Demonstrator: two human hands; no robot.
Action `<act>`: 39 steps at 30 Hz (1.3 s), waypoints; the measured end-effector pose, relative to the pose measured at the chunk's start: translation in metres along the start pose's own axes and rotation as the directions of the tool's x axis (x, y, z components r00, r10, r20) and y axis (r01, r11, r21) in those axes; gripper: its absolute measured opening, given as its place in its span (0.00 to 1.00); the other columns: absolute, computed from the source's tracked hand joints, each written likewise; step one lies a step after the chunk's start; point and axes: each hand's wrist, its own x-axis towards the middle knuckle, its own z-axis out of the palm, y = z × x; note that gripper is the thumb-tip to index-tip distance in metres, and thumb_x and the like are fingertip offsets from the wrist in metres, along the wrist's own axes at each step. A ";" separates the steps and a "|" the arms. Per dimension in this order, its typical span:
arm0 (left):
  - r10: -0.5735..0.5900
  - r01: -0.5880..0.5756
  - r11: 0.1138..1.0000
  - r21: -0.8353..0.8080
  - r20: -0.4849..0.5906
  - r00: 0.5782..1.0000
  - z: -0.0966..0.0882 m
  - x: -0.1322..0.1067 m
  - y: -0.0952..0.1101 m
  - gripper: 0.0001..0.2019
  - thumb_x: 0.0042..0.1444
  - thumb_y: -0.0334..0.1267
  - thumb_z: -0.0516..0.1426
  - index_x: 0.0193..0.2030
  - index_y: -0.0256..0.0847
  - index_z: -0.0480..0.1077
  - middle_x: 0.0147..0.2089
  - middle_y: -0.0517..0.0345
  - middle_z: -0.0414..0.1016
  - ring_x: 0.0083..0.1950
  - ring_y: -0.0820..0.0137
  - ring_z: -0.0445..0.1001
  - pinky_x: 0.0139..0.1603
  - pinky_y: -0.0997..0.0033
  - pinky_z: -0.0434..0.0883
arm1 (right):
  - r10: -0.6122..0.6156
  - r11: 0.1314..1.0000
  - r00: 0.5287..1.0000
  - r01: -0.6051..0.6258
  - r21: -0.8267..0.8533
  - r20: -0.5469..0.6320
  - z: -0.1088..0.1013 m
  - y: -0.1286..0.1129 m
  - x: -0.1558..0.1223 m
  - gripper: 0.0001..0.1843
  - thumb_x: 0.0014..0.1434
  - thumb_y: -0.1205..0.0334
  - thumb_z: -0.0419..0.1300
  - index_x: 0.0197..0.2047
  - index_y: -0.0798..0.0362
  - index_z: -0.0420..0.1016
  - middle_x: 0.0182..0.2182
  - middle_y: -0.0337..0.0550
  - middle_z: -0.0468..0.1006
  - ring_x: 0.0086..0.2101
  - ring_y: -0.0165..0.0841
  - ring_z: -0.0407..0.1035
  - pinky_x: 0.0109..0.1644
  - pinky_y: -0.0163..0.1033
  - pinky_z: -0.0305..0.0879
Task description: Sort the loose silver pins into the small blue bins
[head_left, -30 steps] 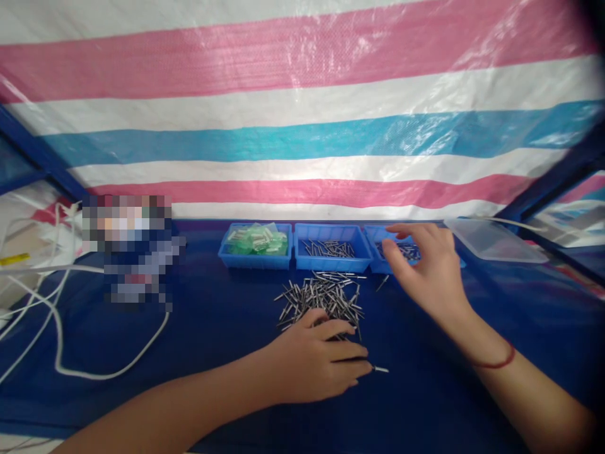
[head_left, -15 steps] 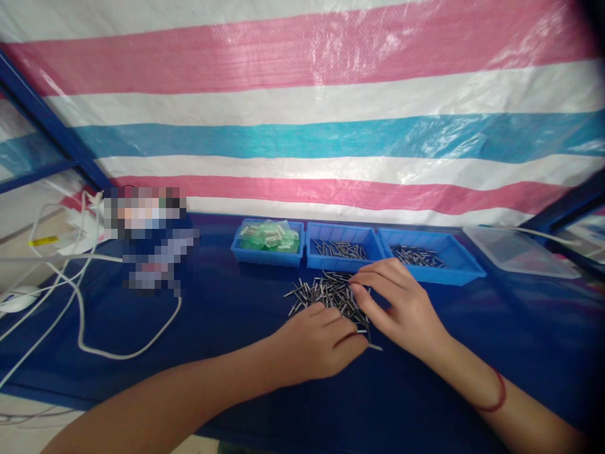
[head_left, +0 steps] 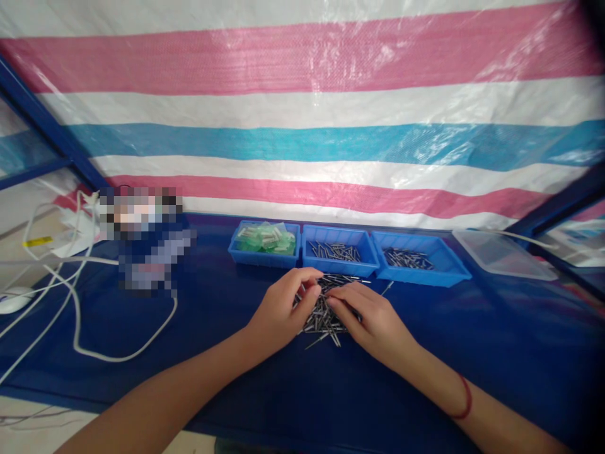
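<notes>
A loose pile of thin metal pins (head_left: 326,318) lies on the blue table in front of me. Cupped against the pile's left side is my left hand (head_left: 286,302), its thumb and fingers apart. From the right, my right hand (head_left: 373,315) curves over the same pile, fingers bent and a gap left by the thumb. Both sets of fingertips touch or nearly touch the pins, and the hands hide part of them. Behind stand a blue bin of pins (head_left: 339,234) in the middle and another blue bin (head_left: 444,265) with similar pins at the right.
A third blue bin (head_left: 265,258) holds green packets (head_left: 267,238). A clear plastic lid (head_left: 503,255) lies at the back right. White cables (head_left: 127,359) and a white mouse (head_left: 16,301) are on the left, near blurred items. A striped sheet (head_left: 302,142) hangs behind.
My left hand has moved left and up from the pile's front to its left side, thumb now apart. My right hand has shifted left and slightly down. The pile looks more gathered.
</notes>
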 end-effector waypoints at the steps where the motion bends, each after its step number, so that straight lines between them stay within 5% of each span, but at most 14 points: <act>1: -0.042 0.041 0.998 -0.055 -0.008 0.999 0.001 0.000 0.000 0.13 0.61 0.36 0.54 0.52 0.39 0.65 0.44 0.54 0.73 0.42 0.70 0.73 0.44 0.72 0.70 | 0.036 0.999 0.999 -0.036 0.035 -0.003 0.001 -0.001 0.000 0.08 0.65 0.64 0.52 0.41 0.53 0.72 0.35 0.45 0.77 0.36 0.35 0.70 0.41 0.40 0.66; 6: -0.152 0.162 0.974 -0.157 0.074 0.986 0.003 0.001 -0.001 0.08 0.59 0.38 0.57 0.42 0.38 0.71 0.38 0.57 0.74 0.39 0.71 0.73 0.40 0.74 0.70 | 0.197 0.962 0.979 -0.184 0.200 -0.045 0.005 -0.010 -0.001 0.07 0.64 0.63 0.54 0.40 0.51 0.73 0.35 0.42 0.78 0.36 0.33 0.71 0.40 0.37 0.66; 16: -0.100 0.106 0.989 -0.107 0.058 0.993 0.000 0.002 0.005 0.05 0.61 0.36 0.55 0.40 0.39 0.72 0.38 0.58 0.74 0.39 0.72 0.73 0.42 0.74 0.68 | 0.245 0.934 0.969 -0.243 0.263 0.024 -0.002 -0.020 0.002 0.07 0.63 0.65 0.54 0.41 0.52 0.73 0.31 0.40 0.75 0.31 0.30 0.68 0.36 0.35 0.63; 22: -0.005 0.008 0.999 -0.054 0.048 0.999 -0.003 0.005 0.008 0.04 0.60 0.34 0.56 0.38 0.39 0.72 0.37 0.58 0.75 0.39 0.72 0.73 0.42 0.75 0.68 | 0.211 0.945 0.977 -0.205 0.256 0.001 -0.002 -0.016 0.003 0.03 0.60 0.68 0.56 0.36 0.53 0.70 0.28 0.38 0.70 0.30 0.29 0.65 0.35 0.35 0.60; 28: 0.008 -0.008 1.000 -0.005 0.039 0.999 -0.003 0.004 0.005 0.04 0.60 0.35 0.55 0.39 0.40 0.71 0.37 0.57 0.75 0.38 0.71 0.73 0.41 0.74 0.68 | 0.133 0.957 0.980 -0.088 0.275 -0.149 -0.010 -0.015 0.007 0.03 0.60 0.69 0.55 0.35 0.52 0.67 0.31 0.40 0.70 0.31 0.29 0.64 0.36 0.34 0.62; 35: 0.047 -0.056 0.993 0.108 0.091 0.995 -0.004 0.006 -0.001 0.07 0.62 0.38 0.53 0.43 0.39 0.70 0.39 0.55 0.75 0.40 0.69 0.73 0.43 0.71 0.69 | -0.127 0.992 0.981 0.124 -0.032 -0.149 -0.024 -0.006 0.011 0.03 0.60 0.66 0.56 0.36 0.52 0.70 0.35 0.43 0.76 0.37 0.34 0.69 0.42 0.41 0.62; 39: 0.127 -0.154 0.968 0.197 0.140 0.982 -0.005 0.010 -0.006 0.13 0.62 0.37 0.53 0.53 0.39 0.67 0.44 0.52 0.75 0.44 0.67 0.73 0.49 0.67 0.69 | -0.084 0.972 0.963 0.022 -0.234 -0.257 -0.051 0.019 0.013 0.05 0.60 0.64 0.55 0.34 0.52 0.72 0.34 0.43 0.77 0.37 0.36 0.69 0.44 0.43 0.61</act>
